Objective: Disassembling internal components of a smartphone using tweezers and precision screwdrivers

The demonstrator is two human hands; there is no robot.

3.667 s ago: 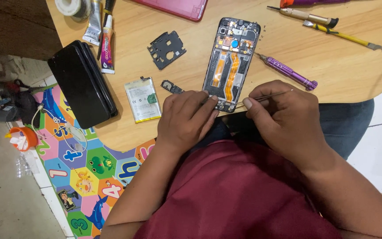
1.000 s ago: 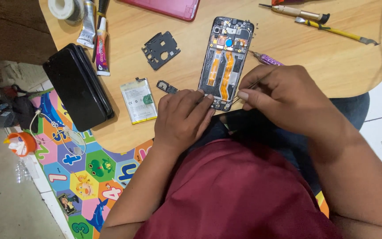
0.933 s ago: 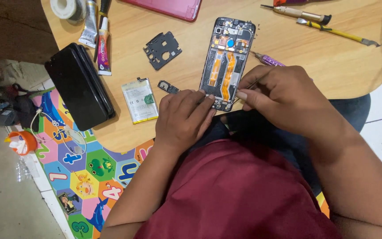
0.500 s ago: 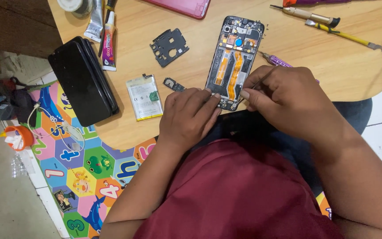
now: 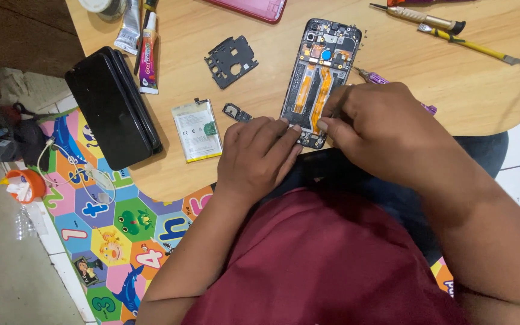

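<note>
An opened phone (image 5: pixel 319 78) lies on the wooden counter (image 5: pixel 489 90), with a battery (image 5: pixel 197 129), black bracket (image 5: pixel 231 60) and screwdrivers (image 5: pixel 419 16) around. Left hand (image 5: pixel 257 153) presses its lower edge; right hand (image 5: pixel 380 129) pinches there, perhaps a tool. Colourful mat (image 5: pixel 109 222) below.

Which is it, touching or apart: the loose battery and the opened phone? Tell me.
Apart. The head view shows bare wooden table, a small black part and the left hand between the battery and the opened phone.
</note>
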